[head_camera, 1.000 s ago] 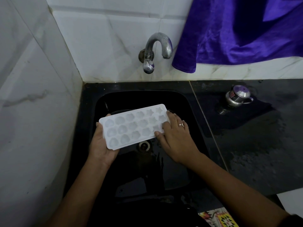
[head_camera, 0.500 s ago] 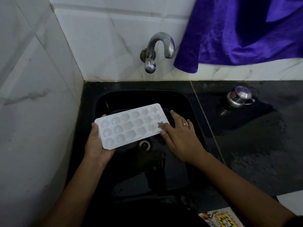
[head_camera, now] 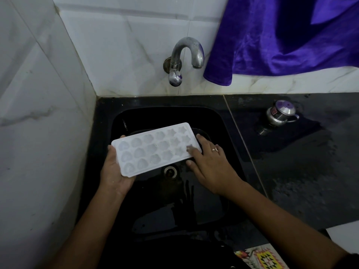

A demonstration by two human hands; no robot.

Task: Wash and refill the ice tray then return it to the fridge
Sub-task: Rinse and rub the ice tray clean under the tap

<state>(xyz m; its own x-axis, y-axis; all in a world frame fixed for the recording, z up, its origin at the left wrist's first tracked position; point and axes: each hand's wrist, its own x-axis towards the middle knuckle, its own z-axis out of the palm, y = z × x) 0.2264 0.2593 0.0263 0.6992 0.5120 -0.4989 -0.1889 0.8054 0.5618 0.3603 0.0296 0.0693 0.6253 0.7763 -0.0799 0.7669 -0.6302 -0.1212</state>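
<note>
A white ice tray (head_camera: 153, 150) with star and shell shaped cells is held level over the black sink (head_camera: 229, 144), open side up. My left hand (head_camera: 114, 171) grips its near left end from below, thumb on the rim. My right hand (head_camera: 209, 164) rests at the tray's right end, a fingertip lying in one of the corner cells and the other fingers spread along the edge. A ring shows on that hand. The steel tap (head_camera: 184, 59) stands on the wall above the sink; no water runs from it.
White tiled walls close in the left and back. A purple cloth (head_camera: 281, 35) hangs at the upper right. A small steel lidded pot (head_camera: 280, 113) stands on the wet black counter (head_camera: 301, 171) to the right. The sink drain (head_camera: 170, 171) shows under the tray.
The tray has shifted slightly left and nearer to me. My right hand's fingers have slid along the tray's right end, one fingertip now in a corner cell.
</note>
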